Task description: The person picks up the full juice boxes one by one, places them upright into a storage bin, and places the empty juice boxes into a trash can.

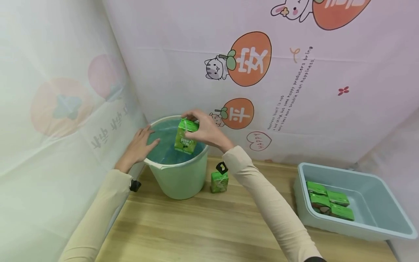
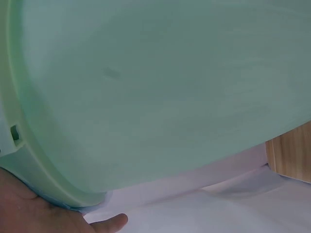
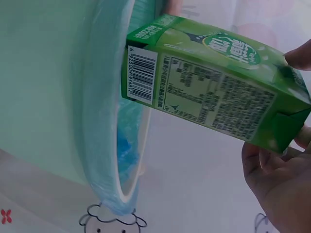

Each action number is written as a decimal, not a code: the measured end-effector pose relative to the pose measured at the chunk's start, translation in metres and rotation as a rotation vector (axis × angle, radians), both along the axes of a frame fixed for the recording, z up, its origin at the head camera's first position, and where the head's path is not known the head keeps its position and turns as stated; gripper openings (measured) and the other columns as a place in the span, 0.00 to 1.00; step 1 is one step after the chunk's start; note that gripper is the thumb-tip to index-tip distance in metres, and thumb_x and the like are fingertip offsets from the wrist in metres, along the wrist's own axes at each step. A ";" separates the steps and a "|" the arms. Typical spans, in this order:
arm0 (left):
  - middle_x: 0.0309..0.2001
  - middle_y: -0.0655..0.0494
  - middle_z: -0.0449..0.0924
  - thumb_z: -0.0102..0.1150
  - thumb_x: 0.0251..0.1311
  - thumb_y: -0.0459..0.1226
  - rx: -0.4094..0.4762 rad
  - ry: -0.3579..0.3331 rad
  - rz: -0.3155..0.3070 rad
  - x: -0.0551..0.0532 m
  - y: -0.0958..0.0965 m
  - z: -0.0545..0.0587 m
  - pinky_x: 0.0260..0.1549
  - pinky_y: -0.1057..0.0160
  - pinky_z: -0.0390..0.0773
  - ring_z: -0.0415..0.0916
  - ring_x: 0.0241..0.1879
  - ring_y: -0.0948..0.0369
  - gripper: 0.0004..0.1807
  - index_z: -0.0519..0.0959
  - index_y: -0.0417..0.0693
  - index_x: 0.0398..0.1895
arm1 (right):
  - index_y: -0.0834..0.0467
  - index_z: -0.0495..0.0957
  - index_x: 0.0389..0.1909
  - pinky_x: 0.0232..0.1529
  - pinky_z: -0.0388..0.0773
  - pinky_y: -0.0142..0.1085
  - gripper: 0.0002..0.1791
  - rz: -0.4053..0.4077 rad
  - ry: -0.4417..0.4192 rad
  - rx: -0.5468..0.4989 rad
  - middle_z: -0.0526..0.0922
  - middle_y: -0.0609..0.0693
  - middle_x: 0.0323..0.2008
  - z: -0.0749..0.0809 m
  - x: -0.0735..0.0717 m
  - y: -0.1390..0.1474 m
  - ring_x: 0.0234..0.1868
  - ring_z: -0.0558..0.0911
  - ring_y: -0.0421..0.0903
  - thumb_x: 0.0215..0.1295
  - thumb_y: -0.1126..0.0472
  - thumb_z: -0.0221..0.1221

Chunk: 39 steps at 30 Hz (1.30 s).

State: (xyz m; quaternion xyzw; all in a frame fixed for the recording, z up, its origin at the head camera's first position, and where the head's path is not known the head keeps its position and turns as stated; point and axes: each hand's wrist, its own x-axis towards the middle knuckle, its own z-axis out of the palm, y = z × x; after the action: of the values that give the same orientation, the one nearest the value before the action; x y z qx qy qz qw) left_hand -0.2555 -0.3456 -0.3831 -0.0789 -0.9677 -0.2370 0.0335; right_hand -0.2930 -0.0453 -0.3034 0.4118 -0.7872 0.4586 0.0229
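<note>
My right hand (image 1: pixel 207 128) pinches a green juice box (image 1: pixel 185 140) by its upper end. The box hangs tilted over the mouth of a pale green bucket (image 1: pixel 181 180); in the right wrist view its barcode side shows beside the rim. A thin bluish plastic liner (image 3: pixel 99 97) covers the bucket's rim. At the left of the rim, my left hand (image 1: pixel 139 147) rests with fingers spread and thumb over the opening. The left wrist view shows part of this hand beside the bucket wall (image 2: pixel 160 97). A second juice box (image 1: pixel 219 182) stands on the table right of the bucket.
A blue-grey plastic tub (image 1: pixel 376 189) stands at the right with several green juice boxes (image 1: pixel 338 198) in its left part. The wooden table (image 1: pixel 203 229) runs beneath everything. Printed white cloth (image 1: pixel 183 72) hangs behind the bucket, with more cloth at the left.
</note>
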 end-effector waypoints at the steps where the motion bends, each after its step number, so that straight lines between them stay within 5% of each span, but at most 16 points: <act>1: 0.85 0.36 0.38 0.42 0.83 0.54 0.004 0.002 -0.001 -0.001 0.001 0.000 0.74 0.30 0.50 0.37 0.82 0.36 0.39 0.56 0.32 0.81 | 0.63 0.78 0.64 0.49 0.79 0.39 0.28 -0.003 -0.002 -0.001 0.80 0.57 0.55 -0.001 -0.001 -0.001 0.54 0.78 0.51 0.61 0.65 0.66; 15: 0.85 0.37 0.37 0.40 0.83 0.57 0.031 -0.010 -0.005 -0.004 0.008 -0.002 0.75 0.29 0.47 0.34 0.82 0.36 0.41 0.56 0.33 0.82 | 0.58 0.72 0.74 0.68 0.71 0.49 0.36 -0.002 -0.002 0.082 0.72 0.57 0.66 -0.015 -0.008 0.005 0.66 0.72 0.52 0.63 0.63 0.68; 24: 0.85 0.36 0.37 0.40 0.83 0.56 0.026 -0.007 0.007 0.000 0.002 0.000 0.74 0.28 0.47 0.34 0.82 0.34 0.41 0.56 0.33 0.82 | 0.57 0.73 0.73 0.65 0.72 0.50 0.34 0.008 -0.002 0.120 0.72 0.57 0.64 -0.024 -0.007 0.016 0.65 0.72 0.53 0.65 0.62 0.67; 39: 0.84 0.32 0.38 0.41 0.83 0.54 0.009 0.003 -0.020 0.001 0.000 0.001 0.74 0.28 0.48 0.36 0.81 0.32 0.39 0.58 0.29 0.80 | 0.64 0.74 0.70 0.62 0.75 0.56 0.35 -0.027 -0.014 0.134 0.73 0.63 0.60 -0.063 -0.008 0.045 0.62 0.73 0.59 0.60 0.64 0.68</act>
State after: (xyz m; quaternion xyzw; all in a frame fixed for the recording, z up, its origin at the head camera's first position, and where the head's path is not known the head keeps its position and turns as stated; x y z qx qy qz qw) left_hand -0.2547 -0.3457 -0.3823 -0.0888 -0.9658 -0.2415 0.0328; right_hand -0.3005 0.0001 -0.3661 0.3985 -0.8217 0.4074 -0.0041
